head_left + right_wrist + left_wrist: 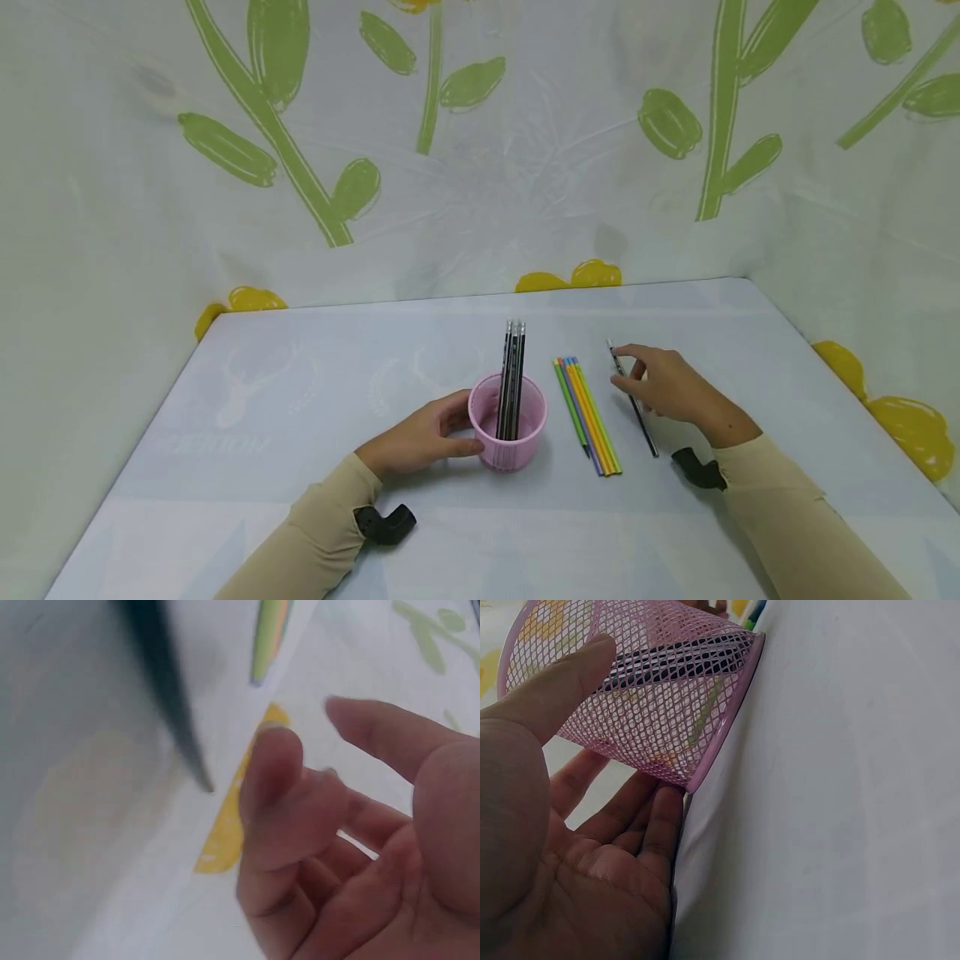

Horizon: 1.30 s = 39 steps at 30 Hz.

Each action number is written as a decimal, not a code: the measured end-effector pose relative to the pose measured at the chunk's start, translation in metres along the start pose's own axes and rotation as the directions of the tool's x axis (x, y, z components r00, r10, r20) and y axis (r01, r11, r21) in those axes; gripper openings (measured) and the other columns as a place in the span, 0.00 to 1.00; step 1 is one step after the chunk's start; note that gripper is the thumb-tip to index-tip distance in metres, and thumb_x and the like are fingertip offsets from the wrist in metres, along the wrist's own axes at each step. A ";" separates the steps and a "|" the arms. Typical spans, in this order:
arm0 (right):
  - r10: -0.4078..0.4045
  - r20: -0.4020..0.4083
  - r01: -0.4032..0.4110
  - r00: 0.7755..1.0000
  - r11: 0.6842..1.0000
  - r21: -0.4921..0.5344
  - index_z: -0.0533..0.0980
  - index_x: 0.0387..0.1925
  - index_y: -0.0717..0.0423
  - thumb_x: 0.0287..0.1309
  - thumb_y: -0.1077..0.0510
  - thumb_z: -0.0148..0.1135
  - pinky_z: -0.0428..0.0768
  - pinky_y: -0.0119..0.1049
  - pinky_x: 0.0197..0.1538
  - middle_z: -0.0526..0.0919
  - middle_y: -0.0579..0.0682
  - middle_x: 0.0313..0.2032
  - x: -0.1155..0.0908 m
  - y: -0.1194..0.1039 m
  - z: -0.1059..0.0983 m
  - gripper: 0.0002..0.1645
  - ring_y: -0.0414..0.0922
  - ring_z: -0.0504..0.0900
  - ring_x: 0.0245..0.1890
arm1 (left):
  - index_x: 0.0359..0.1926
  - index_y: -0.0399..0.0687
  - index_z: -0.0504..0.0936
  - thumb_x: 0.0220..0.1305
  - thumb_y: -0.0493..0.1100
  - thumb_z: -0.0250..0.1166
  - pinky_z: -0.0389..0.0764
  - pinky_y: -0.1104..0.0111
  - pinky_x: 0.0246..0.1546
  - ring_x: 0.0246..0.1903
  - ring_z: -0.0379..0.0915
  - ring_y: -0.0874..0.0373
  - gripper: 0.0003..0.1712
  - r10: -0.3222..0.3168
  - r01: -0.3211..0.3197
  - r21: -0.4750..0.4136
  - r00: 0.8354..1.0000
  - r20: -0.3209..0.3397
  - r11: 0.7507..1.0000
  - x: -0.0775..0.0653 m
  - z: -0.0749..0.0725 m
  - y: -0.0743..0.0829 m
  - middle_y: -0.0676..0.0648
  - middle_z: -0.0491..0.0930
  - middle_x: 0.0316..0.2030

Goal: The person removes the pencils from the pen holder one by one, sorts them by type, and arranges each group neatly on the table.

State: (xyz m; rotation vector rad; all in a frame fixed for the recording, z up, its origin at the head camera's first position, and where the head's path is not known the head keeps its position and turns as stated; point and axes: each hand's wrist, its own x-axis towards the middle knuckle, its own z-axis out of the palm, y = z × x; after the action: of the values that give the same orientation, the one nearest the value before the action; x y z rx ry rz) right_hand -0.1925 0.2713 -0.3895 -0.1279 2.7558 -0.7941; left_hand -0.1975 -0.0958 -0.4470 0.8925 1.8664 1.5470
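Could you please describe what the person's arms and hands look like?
The left sleeve and right sleeve are long and plain beige. A short, curved black piece shows by each cuff: left piece, right piece. The left hand and right hand are bare, without gloves.

Your left sleeve (300, 533) and right sleeve (798, 517) are long, plain beige and wrinkled in places; you also wear a stubby, curved black left wrist piece (386, 527) and a similar black right wrist piece (697, 469)
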 end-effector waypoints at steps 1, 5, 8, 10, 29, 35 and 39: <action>-0.016 -0.027 0.016 1.000 1.000 -0.003 0.65 0.71 0.59 0.68 0.52 0.61 0.79 0.35 0.25 0.82 0.55 0.37 -0.001 -0.003 0.000 0.35 0.43 0.77 0.22 | 0.73 0.53 0.64 0.65 0.39 0.68 0.66 0.75 0.69 0.70 0.65 0.52 0.38 0.002 -0.002 0.000 1.000 0.001 1.000 0.000 0.000 0.000 0.50 0.68 0.70; -0.093 -0.130 0.090 0.987 0.996 -0.027 0.72 0.65 0.57 0.67 0.52 0.63 0.78 0.34 0.27 0.82 0.55 0.37 -0.005 -0.017 0.001 0.29 0.44 0.76 0.26 | 0.73 0.54 0.64 0.65 0.39 0.68 0.66 0.74 0.70 0.70 0.65 0.53 0.38 0.002 -0.002 0.000 1.000 0.001 1.000 0.000 0.000 -0.001 0.51 0.68 0.70; -0.148 -0.187 0.145 0.971 0.989 -0.029 0.76 0.62 0.55 0.67 0.52 0.64 0.77 0.33 0.27 0.82 0.53 0.36 -0.008 -0.030 0.002 0.25 0.44 0.76 0.29 | 0.73 0.54 0.64 0.65 0.39 0.68 0.66 0.75 0.69 0.70 0.65 0.53 0.38 -0.001 0.001 0.003 1.000 -0.001 1.000 -0.001 0.001 0.001 0.51 0.68 0.70; -0.183 -0.220 0.183 0.958 0.983 -0.021 0.78 0.59 0.55 0.66 0.53 0.64 0.77 0.33 0.28 0.82 0.52 0.35 -0.010 -0.039 0.003 0.22 0.44 0.77 0.31 | 0.73 0.53 0.64 0.65 0.39 0.68 0.66 0.76 0.69 0.70 0.65 0.52 0.38 -0.002 0.002 0.005 1.000 -0.003 1.000 -0.001 0.001 0.003 0.51 0.68 0.70; -0.255 -0.417 0.377 0.872 0.894 0.242 0.81 0.50 0.53 0.66 0.52 0.65 0.84 0.37 0.48 0.87 0.48 0.41 -0.013 -0.091 0.039 0.15 0.42 0.83 0.41 | 0.73 0.54 0.64 0.65 0.40 0.68 0.65 0.75 0.69 0.70 0.65 0.53 0.38 0.001 -0.001 0.023 1.000 -0.006 1.000 -0.001 0.002 0.001 0.52 0.68 0.70; -0.229 -0.396 0.368 0.889 0.872 0.323 0.80 0.53 0.54 0.65 0.52 0.65 0.84 0.39 0.49 0.86 0.48 0.43 -0.011 -0.095 0.052 0.18 0.43 0.83 0.44 | 0.73 0.56 0.63 0.65 0.41 0.68 0.65 0.75 0.70 0.70 0.65 0.54 0.39 -0.010 0.011 0.026 1.000 -0.007 1.000 0.000 0.002 0.003 0.53 0.68 0.70; -0.214 -0.350 0.345 0.912 0.863 0.370 0.79 0.56 0.56 0.66 0.53 0.65 0.83 0.42 0.51 0.86 0.50 0.43 -0.009 -0.098 0.059 0.19 0.45 0.83 0.46 | 0.73 0.55 0.63 0.65 0.42 0.69 0.65 0.76 0.69 0.70 0.64 0.54 0.39 -0.022 0.022 0.030 1.000 -0.013 0.999 -0.001 0.001 0.003 0.53 0.68 0.70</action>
State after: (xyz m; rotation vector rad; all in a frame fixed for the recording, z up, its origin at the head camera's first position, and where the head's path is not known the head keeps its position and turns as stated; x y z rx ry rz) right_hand -0.1662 0.1599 -0.3831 -0.3589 2.7853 -1.5982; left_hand -0.1961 -0.0959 -0.4445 0.8746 1.9077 1.5185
